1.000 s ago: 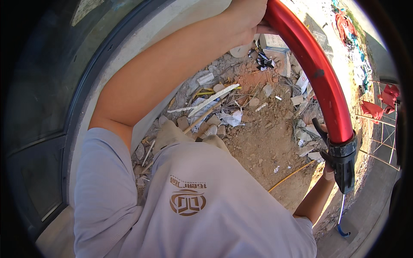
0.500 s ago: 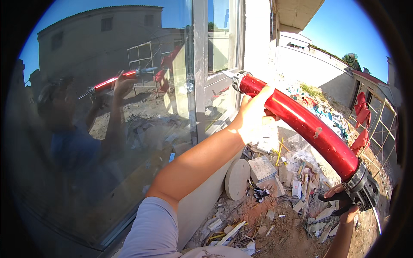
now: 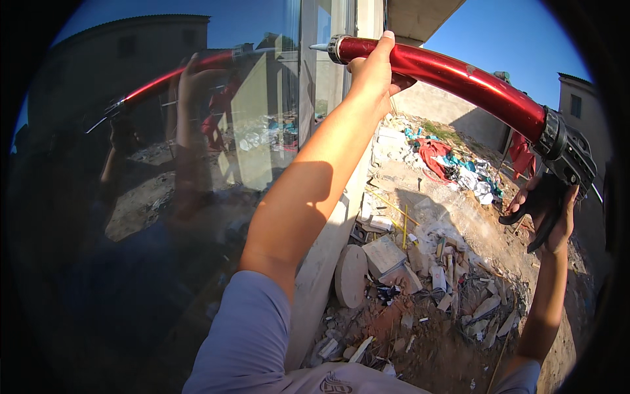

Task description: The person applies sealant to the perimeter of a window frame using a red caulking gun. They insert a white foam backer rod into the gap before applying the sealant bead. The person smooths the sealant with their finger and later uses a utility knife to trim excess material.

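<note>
A long caulking gun (image 3: 472, 82) with a shiny red barrel stretches across the upper right. Its pale nozzle (image 3: 319, 47) points left at the window frame (image 3: 307, 79); whether the tip touches it I cannot tell. Near the front collar, my left hand (image 3: 373, 77) holds the barrel from below, thumb up along its side. At the far right, my right hand (image 3: 563, 220) is wrapped around the black handle and trigger (image 3: 545, 203); part of its fingers is hidden. The dark window pane (image 3: 164, 262) on the left mirrors the gun and my arms.
Below the wall ledge (image 3: 321, 262) lie a round slab (image 3: 351, 276), a pale block (image 3: 384, 255) and broken rubble (image 3: 485, 308). Farther off are heaped cloths (image 3: 436, 157), red fabric (image 3: 522, 156) and a boundary wall (image 3: 426, 105). A roof overhang (image 3: 420, 20) juts out above.
Both hands and the caulking gun have risen in view, with the nozzle shifting up and left along the window frame. The gun now lies closer to level. My grip looks unchanged.
</note>
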`<act>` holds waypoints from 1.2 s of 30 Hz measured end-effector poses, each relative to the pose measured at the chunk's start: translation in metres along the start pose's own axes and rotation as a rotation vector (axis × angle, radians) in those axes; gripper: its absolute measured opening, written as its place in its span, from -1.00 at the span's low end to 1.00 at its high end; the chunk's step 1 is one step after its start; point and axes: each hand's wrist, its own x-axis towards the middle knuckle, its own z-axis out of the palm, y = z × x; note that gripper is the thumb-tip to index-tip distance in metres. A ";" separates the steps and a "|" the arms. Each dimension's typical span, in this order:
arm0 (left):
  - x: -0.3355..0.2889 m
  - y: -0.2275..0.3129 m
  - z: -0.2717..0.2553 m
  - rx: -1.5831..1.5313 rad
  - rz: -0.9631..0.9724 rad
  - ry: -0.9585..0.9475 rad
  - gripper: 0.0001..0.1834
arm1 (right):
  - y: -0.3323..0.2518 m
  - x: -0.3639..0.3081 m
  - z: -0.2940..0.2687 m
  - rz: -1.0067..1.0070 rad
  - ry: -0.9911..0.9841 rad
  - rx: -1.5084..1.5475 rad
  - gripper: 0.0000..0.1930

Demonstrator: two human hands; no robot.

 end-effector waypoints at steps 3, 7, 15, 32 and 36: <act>0.000 0.002 -0.006 0.001 0.017 -0.007 -0.51 | -0.002 0.000 0.005 0.015 -0.041 -0.032 -0.17; -0.003 0.009 -0.007 -0.011 0.029 -0.007 -0.52 | -0.006 0.000 0.015 0.017 0.078 -0.015 -0.16; 0.001 0.013 -0.011 -0.003 0.039 -0.022 -0.54 | -0.008 0.003 0.036 0.031 0.016 -0.084 -0.11; 0.001 0.011 -0.010 0.007 -0.010 0.046 -0.54 | -0.008 -0.001 0.045 0.093 0.188 -0.140 -0.13; -0.006 0.010 -0.011 0.028 -0.043 0.082 -0.54 | -0.008 -0.005 0.046 0.099 0.172 -0.155 -0.12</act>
